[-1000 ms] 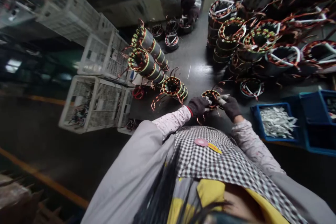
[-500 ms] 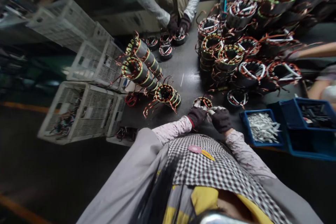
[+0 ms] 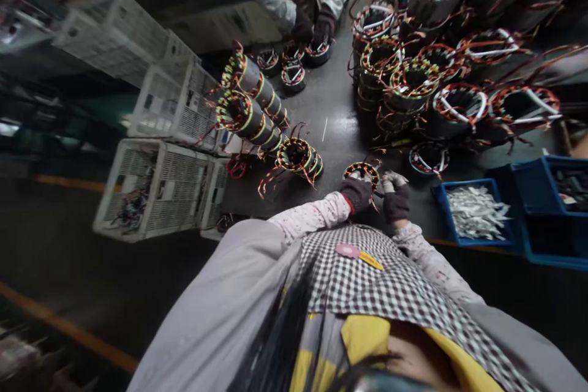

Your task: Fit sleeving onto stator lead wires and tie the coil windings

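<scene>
Copper-wound and banded in green and yellow, the small stator [image 3: 362, 172] lies flat on the dark tabletop [image 3: 337, 111] just in front of me, and I have both gloved hands on it. My left hand [image 3: 357, 193] is closed over its near rim; my right hand [image 3: 395, 199] is curled at its right edge, pinching something pale between the fingertips, which I cannot identify. I judge the stator heavy for its size and rigid in the steel core, while the windings and the loose red lead wires are soft and easily snagged or bent; the sound hold is on the outer ring of the core, not on the coils or leads. To my left lies a second stator [image 3: 296, 156] on its side, with leaning stacks [image 3: 250, 104] behind it. Piled stators [image 3: 413, 82] stand well to the right, and a blue bin [image 3: 475, 214] of white slips sits near my right hand. Across the tabletop, a co-worker's gloved hands [image 3: 315, 27] touch further small stators.
</scene>
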A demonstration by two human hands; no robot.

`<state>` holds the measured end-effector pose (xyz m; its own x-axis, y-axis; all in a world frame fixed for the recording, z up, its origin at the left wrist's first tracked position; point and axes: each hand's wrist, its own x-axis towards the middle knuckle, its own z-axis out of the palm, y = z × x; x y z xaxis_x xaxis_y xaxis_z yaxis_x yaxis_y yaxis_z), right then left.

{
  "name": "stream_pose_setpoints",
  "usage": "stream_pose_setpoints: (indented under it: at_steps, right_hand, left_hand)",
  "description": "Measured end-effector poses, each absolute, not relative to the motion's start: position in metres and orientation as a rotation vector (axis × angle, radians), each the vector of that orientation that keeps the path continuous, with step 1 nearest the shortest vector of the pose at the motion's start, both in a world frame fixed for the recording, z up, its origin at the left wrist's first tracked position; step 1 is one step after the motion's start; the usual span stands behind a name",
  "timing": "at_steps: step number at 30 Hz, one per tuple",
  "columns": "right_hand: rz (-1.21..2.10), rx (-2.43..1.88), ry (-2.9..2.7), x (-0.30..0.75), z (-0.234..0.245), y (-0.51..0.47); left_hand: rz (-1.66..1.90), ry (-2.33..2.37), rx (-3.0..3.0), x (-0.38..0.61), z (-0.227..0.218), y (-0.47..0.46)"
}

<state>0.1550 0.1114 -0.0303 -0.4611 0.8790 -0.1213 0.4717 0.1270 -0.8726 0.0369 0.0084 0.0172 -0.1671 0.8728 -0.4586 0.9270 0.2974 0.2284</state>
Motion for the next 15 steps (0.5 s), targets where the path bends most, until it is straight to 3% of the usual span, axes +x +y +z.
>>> stream_pose_setpoints:
  at_steps: [8, 15]
  right_hand:
    - [1.247, -0.983, -2.497, 0.068, -0.005, 0.138]
    - [1.354, -1.371, -2.055, 0.146, -0.025, 0.133]
  left_hand:
    - [-0.152, 2.054, 1.52, 0.049, 0.013, 0.01]
    - [-0.026, 2.088, 1.402, 0.036, 0.014, 0.018]
